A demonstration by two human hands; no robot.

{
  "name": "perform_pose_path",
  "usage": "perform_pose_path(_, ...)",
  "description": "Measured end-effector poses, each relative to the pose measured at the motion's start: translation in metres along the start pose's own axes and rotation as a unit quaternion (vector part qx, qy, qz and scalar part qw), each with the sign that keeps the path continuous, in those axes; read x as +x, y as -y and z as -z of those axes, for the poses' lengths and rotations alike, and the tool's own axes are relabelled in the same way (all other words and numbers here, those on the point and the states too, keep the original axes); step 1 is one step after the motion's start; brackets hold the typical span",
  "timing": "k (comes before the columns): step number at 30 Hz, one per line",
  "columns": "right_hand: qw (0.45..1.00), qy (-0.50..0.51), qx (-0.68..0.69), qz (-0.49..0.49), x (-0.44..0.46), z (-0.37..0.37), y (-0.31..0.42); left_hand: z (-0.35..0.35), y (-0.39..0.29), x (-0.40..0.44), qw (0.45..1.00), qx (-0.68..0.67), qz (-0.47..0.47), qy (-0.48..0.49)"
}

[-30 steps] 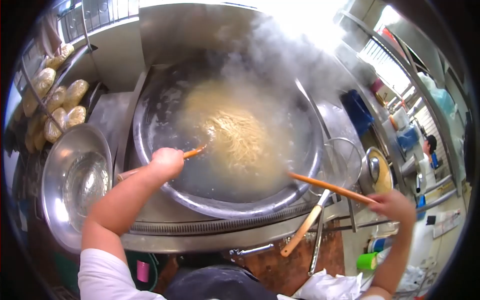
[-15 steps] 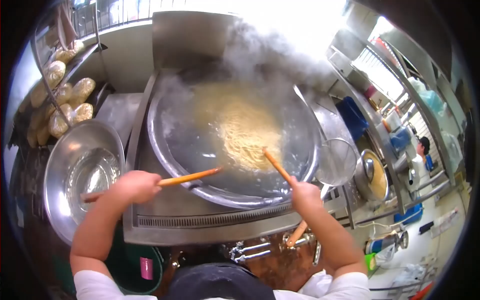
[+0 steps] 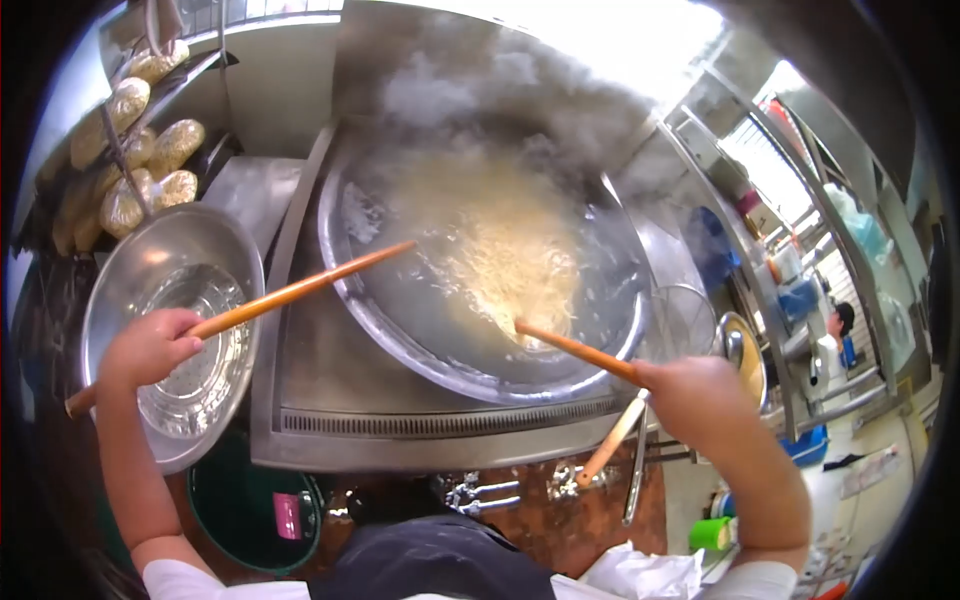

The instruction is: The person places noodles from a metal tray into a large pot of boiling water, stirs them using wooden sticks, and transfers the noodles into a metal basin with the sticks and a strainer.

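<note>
My left hand (image 3: 152, 348) is wrapped round a long wooden stick (image 3: 300, 288), held over the steel bowl, its far tip above the near left of the big wok (image 3: 352, 290). In my right hand (image 3: 698, 395) is a second wooden stick (image 3: 580, 350), whose tip touches the near edge of the pale noodles (image 3: 515, 270). The noodles lie in cloudy, steaming water in the wok.
A large steel bowl (image 3: 170, 240) stands left, below bags of noodles (image 3: 178, 145). Right of the wok are a wire strainer (image 3: 685, 320) and a steel pan (image 3: 762, 385). A green tub (image 3: 225, 510) sits below. Another person (image 3: 838, 325) is far right.
My left hand has moved left and its stick now points up and right, away from the noodles. My right hand first moved in toward the noodles, then back right, its stick tip staying by them.
</note>
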State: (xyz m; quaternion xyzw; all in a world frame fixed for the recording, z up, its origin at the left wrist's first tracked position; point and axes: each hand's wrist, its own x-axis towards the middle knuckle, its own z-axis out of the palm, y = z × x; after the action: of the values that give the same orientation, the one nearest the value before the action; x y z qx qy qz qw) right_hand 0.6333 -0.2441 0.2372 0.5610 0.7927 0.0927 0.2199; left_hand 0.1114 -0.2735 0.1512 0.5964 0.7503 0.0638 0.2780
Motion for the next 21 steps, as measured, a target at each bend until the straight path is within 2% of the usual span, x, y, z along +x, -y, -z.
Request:
perform_pose_path(2, 0.995, 0.076, 0.039, -0.059, 0.058, -0.052, 0.011, -0.002, 0.021, -0.001, 1.0, -0.004, -0.012, -0.027)
perform_pose_path(4, 0.986, 0.116, 0.067, -0.098, 0.105, -0.091, 0.025, 0.007, 0.017, -0.012, 0.999, -0.018, 0.026, -0.02)
perform_pose_path(6, 0.98, 0.111, 0.107, -0.125, 0.146, -0.123, 0.037, 0.016, 0.015, -0.016, 0.997, -0.029, 0.062, -0.02)
perform_pose_path(8, 0.975, 0.065, 0.161, -0.14, 0.188, -0.14, 0.034, 0.021, 0.023, -0.014, 0.994, -0.041, 0.092, -0.03)
perform_pose_path(10, 0.968, 0.037, 0.196, -0.153, 0.235, -0.155, 0.029, 0.026, 0.021, -0.003, 0.995, -0.038, 0.071, -0.058)
perform_pose_path(12, 0.951, -0.008, 0.254, -0.176, 0.273, -0.179, 0.028, 0.035, 0.0, 0.014, 0.994, -0.041, 0.066, -0.073)
perform_pose_path(15, 0.931, -0.041, 0.303, -0.199, 0.289, -0.199, 0.032, 0.042, -0.034, 0.067, 0.993, 0.065, -0.038, -0.089)
perform_pose_path(17, 0.915, -0.055, 0.348, -0.195, 0.277, -0.218, 0.026, 0.038, -0.072, 0.105, 0.985, 0.078, -0.1, -0.114)
perform_pose_path(21, 0.885, -0.075, 0.442, -0.123, 0.235, -0.247, -0.018, 0.022, -0.176, 0.174, 0.983, 0.127, -0.085, -0.104)
